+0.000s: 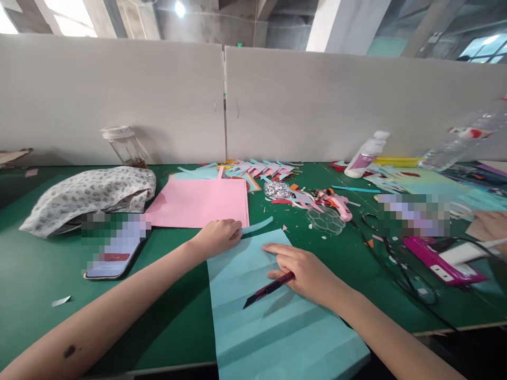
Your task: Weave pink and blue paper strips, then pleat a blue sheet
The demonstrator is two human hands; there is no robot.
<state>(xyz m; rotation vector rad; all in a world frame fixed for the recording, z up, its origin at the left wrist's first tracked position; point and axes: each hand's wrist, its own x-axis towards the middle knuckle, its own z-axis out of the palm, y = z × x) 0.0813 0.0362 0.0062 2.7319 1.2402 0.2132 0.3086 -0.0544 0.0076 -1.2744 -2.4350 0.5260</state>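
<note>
A light blue sheet of paper (273,332) with several crosswise folds lies in front of me and overhangs the table's near edge. At its far left corner, my left hand (219,235) is closed on a narrow blue paper strip (258,226), whose free end curves to the right. My right hand (303,268) is over the sheet's right side with a dark red craft knife (270,289) in its grip. The knife's dark blade points down to the left, and my index finger stretches toward the sheet's far edge.
Pink paper (198,200) lies beyond my left hand, with a phone (119,253) and a patterned cloth pouch (95,195) to its left. To the right are a pink glue gun (338,205), black cables, a magenta power strip (443,264) and another person's hand (491,224).
</note>
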